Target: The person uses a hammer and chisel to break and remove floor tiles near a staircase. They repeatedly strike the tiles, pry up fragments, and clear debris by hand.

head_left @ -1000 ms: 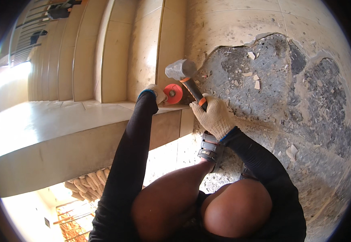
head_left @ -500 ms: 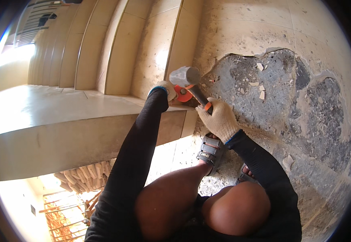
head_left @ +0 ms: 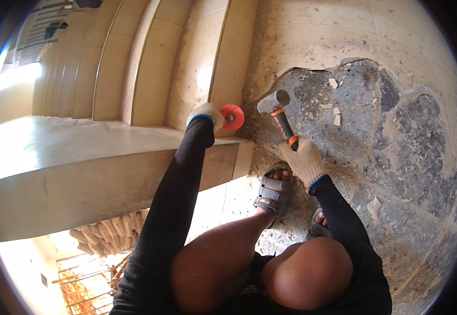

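Observation:
My left hand (head_left: 205, 114), in a light work glove, grips a chisel with a round orange hand guard (head_left: 232, 117), held near the base of the bottom stair step. My right hand (head_left: 305, 160), also gloved, holds a hammer (head_left: 279, 114) by its orange-and-black handle, the grey steel head drawn back to the right of the guard, a short gap away. Beyond the hammer lies a patch of bare grey mortar (head_left: 365, 115) where the floor tile has been broken off.
Beige tiled stairs (head_left: 150, 73) rise at the upper left, with a tiled ledge (head_left: 81, 157) in front. Tile fragments (head_left: 336, 118) lie on the rough mortar. My sandalled feet (head_left: 271, 191) rest on the floor below the hammer. Timber scaffolding (head_left: 92, 268) shows far below.
The hammer head was on the orange guard half a second ago; now it has swung back to the right, away from it. The left hand stays on the chisel.

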The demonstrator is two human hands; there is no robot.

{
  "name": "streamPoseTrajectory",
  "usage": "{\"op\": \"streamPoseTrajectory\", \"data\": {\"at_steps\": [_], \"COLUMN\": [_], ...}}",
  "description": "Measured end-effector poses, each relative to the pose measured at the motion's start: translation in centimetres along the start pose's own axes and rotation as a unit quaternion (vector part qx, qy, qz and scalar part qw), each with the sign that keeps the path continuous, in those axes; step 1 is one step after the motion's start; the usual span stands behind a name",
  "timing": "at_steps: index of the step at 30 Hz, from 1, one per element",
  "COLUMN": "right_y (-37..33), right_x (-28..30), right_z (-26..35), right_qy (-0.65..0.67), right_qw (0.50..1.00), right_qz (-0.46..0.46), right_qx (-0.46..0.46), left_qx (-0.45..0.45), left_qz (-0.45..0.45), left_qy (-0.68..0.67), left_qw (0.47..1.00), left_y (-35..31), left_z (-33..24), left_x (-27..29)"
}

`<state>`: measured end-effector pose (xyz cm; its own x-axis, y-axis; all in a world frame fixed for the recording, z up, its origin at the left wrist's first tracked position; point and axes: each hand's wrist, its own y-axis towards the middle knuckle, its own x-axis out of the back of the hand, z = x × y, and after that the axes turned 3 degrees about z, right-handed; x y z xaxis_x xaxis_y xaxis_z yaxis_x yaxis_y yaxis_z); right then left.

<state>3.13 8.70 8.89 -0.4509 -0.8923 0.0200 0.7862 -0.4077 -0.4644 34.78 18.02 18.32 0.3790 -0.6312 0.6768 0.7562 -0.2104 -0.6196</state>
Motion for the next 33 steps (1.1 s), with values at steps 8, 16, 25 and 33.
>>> {"op": "streamPoseTrajectory", "data": {"at_steps": [8, 16, 25, 33], "right_y": [-0.4, -1.6, -1.6, -0.8], "right_x": [0.1, 0.8, 0.4, -0.9], "right_z": [0.3, 1.2, 0.3, 3.7], "right_qy": [-0.016, 0.067, 0.044, 0.047], "right_qw": [1.0, 0.996, 0.998, 0.963], "right_qz": [-0.014, 0.02, 0.0, -0.113], "right_qx": [0.014, -0.053, -0.042, 0.242], "left_qx": [0.006, -0.003, 0.012, 0.021], "left_qz": [-0.009, -0.048, -0.014, 0.001], "left_qy": [0.009, 0.032, 0.006, -0.005], "left_qw": [1.0, 0.998, 1.0, 1.0], "left_y": [-0.7, -1.3, -1.2, 0.3], "left_z": [-0.1, -0.5, -0.6, 0.1], "left_x": [0.4, 0.1, 0.2, -0.3]}}
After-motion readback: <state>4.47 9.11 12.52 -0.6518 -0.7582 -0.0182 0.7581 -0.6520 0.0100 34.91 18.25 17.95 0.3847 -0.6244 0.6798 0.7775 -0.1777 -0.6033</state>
